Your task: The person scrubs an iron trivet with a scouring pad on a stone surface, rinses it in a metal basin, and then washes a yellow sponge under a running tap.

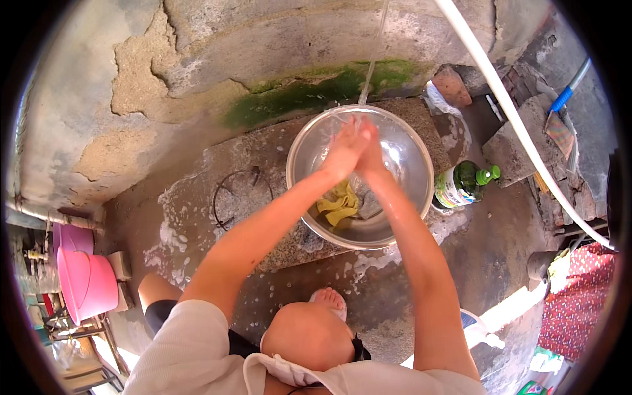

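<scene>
Over the far part of a round metal basin [416, 138], my left hand [343, 150] and my right hand [371, 148] are pressed against each other. Their fingers look stretched out toward the far rim, somewhat blurred, and I see nothing held between them. A thin stream of water [369, 82] falls from above toward the fingertips. Below my wrists, inside the basin, lies a crumpled yellow cloth [340, 205]. Beside it is a greyish piece [370, 205] whose kind I cannot make out. Just right of the basin a green bottle [463, 183] with a green cap leans over.
The basin rests on a wet stone slab [289, 260] with suds and a wire ring [217, 204] on it. A mossy wall [283, 105] rises behind. A white hose [503, 92] crosses the right side, near broken bricks [520, 148]. Far left stands a pink bucket [91, 283].
</scene>
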The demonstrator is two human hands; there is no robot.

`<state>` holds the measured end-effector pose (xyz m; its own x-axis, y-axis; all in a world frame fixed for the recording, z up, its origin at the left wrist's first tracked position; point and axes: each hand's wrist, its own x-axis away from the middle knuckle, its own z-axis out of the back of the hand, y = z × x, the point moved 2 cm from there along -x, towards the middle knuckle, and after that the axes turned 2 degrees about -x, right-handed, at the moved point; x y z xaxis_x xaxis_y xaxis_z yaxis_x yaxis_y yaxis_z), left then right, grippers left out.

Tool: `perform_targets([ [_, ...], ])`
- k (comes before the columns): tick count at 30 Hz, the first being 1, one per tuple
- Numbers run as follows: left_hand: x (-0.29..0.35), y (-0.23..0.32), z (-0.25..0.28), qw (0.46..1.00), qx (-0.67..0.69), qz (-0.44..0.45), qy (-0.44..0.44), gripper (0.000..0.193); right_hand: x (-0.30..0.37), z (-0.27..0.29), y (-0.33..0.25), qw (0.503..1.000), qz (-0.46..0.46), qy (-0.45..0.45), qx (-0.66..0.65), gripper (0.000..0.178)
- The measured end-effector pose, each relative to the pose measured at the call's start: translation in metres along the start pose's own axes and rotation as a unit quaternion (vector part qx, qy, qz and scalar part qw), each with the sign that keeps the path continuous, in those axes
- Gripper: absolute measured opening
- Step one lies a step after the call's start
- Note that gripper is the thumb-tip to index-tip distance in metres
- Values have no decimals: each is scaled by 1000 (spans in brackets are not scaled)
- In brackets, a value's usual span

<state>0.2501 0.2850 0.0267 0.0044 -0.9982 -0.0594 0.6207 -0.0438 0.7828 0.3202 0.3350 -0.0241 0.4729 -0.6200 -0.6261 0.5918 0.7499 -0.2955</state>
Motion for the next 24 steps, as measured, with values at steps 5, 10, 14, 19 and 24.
perform_targets([
  [5,-40,-54,44,995,-33,39,-88,35,-36,21,-55,888,7,-459,27,47],
  [10,-34,-19,16,995,-33,-49,-76,39,-22,26,-16,934,28,-355,36,45],
  [14,-41,-42,26,968,203,29,-147,43,-34,13,-18,932,122,-341,-19,34],
  [19,-44,-17,9,806,570,76,-140,55,-53,22,-11,872,-233,-248,-351,27],
  [24,-37,-15,-22,817,514,195,172,62,-50,23,-34,652,-423,-1,-629,50],
])
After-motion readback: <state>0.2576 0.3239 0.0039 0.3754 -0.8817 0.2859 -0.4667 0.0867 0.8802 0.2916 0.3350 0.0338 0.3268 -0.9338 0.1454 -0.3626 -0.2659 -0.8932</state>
